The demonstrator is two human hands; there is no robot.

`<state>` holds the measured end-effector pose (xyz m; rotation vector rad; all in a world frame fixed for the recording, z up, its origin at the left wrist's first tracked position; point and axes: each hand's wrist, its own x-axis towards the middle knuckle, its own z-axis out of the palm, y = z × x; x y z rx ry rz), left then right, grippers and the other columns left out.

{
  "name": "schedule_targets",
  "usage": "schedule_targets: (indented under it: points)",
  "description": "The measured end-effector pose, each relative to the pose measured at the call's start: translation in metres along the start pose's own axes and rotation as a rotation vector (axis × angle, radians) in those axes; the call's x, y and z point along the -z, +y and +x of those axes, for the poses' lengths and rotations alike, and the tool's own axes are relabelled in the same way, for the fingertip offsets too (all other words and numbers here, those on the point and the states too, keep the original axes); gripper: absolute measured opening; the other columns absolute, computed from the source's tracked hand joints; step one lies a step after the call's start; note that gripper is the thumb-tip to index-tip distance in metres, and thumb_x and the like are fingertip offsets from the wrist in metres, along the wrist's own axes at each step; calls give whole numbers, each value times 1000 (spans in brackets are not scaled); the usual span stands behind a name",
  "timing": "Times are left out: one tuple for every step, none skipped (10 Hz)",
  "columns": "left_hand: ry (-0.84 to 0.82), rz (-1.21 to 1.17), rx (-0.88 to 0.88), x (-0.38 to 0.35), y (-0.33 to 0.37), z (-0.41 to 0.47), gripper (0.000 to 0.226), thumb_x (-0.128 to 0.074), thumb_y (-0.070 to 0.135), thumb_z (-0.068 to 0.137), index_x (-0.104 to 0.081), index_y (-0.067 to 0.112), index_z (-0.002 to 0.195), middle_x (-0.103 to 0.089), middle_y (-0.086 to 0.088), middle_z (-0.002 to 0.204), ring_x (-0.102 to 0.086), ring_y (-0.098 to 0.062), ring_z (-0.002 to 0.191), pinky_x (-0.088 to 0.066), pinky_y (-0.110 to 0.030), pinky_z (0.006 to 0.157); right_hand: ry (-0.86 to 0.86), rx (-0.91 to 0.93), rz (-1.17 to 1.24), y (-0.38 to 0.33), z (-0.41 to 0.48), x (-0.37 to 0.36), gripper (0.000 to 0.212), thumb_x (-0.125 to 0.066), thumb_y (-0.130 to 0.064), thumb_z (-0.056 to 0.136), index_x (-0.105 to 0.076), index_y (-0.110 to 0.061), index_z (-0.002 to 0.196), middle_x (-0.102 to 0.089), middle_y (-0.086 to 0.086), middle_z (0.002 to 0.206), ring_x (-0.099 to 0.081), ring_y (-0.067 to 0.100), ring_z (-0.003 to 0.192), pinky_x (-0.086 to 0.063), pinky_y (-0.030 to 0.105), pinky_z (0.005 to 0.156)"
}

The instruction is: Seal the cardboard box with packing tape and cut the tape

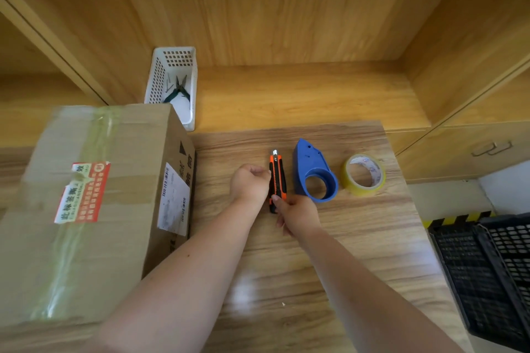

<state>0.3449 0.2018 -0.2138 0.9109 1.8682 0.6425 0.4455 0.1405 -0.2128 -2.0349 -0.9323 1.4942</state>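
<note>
A closed cardboard box (86, 209) stands at the left of the wooden table (329, 252), with clear tape along its top seam and a red and white label. An orange and black utility knife (277, 178) lies in the middle of the table, blade tip showing at its far end. My right hand (296, 215) has its fingertips on the knife's near end. My left hand (250, 183) is curled into a loose fist right beside the knife's left side, holding nothing. A blue tape dispenser (314, 173) and a yellowish tape roll (363, 174) lie to the right.
A white perforated basket (160, 80) with pliers (178, 90) stands behind the box against the wooden back wall. Black plastic crates (493, 275) sit low at the right, past the table's edge. A drawer unit (470, 149) lies at the right.
</note>
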Motion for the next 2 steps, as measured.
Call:
schedule_targets:
  points:
    - [3,-43,-31,20,18,-8,4,-69,27,80,-66,25,79,-71,0,87,-64,-18,78,-46,-26,67,43,42,3,-21,-10,5,30,-61,-34,89,-63,-7,77,-64,7,56,-49,16,37,-38,23,37]
    - [27,-88,-118,55,43,-31,8,-70,29,80,-64,25,76,-68,0,81,-65,-21,81,-49,-27,72,92,144,109,-55,-33,8,24,-62,-27,89,-59,-7,76,-64,9,60,-52,16,39,-41,23,39]
